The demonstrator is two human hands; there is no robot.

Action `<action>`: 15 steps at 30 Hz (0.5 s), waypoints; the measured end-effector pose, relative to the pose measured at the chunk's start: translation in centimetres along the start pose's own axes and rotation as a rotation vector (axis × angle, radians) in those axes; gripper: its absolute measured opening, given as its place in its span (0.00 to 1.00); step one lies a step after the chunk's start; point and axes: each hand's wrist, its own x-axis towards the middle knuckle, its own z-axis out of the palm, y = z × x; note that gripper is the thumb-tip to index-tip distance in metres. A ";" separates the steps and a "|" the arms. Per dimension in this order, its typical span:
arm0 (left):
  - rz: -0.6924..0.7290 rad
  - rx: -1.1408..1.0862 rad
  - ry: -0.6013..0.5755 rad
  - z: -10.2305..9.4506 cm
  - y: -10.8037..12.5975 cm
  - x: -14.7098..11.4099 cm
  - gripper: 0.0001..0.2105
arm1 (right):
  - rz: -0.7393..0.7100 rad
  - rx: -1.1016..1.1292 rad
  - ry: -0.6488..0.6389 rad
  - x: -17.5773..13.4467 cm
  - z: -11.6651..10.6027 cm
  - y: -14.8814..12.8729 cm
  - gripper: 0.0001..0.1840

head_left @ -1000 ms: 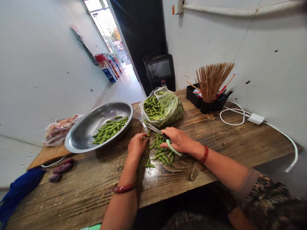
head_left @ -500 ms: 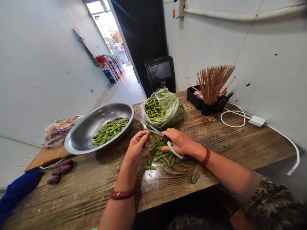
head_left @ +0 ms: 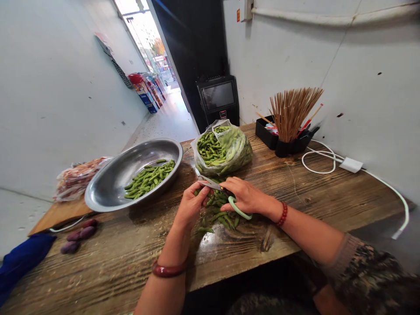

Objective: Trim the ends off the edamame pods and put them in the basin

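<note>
My right hand [head_left: 241, 194] grips a pair of scissors [head_left: 211, 183] by its pale green handles, the blades reaching left to my left fingertips. Pinched in my left hand [head_left: 191, 205] is an edamame pod [head_left: 197, 192], mostly covered by fingers and blades. Loose edamame pods [head_left: 226, 218] lie on the wooden table under and between my hands. Just behind stands a clear plastic bag [head_left: 241, 148] full of pods. To the left, a wide metal basin [head_left: 108, 179] holds a heap of cut-looking pods [head_left: 149, 179].
A black holder [head_left: 267, 133] with many brown skewers [head_left: 292, 113] stands at the back right, beside a white cable [head_left: 351, 165]. Dark purple tubers [head_left: 80, 235], a bagged item [head_left: 77, 177] on a board [head_left: 59, 212], and blue cloth [head_left: 26, 258] lie at left.
My left hand has shifted right, closer to the scissors. The blades now cross over the pod at its fingertips. My right hand has barely moved.
</note>
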 end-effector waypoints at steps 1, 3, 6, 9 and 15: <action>0.000 0.001 -0.002 0.0 0.0 0.0 0.12 | -0.005 0.000 0.002 0.0 0.0 0.0 0.30; -0.001 0.009 -0.009 0.0 -0.1 0.0 0.12 | -0.011 -0.003 0.004 0.0 0.0 0.0 0.31; -0.002 0.024 -0.010 -0.1 -0.3 0.0 0.12 | -0.010 -0.016 -0.003 0.0 -0.1 -0.1 0.31; 0.010 0.018 -0.015 0.0 -0.4 0.0 0.11 | -0.005 -0.031 -0.008 0.0 -0.3 -0.2 0.31; 0.023 -0.009 -0.035 0.2 -0.4 -0.1 0.12 | -0.008 -0.037 0.002 0.0 -0.3 -0.3 0.32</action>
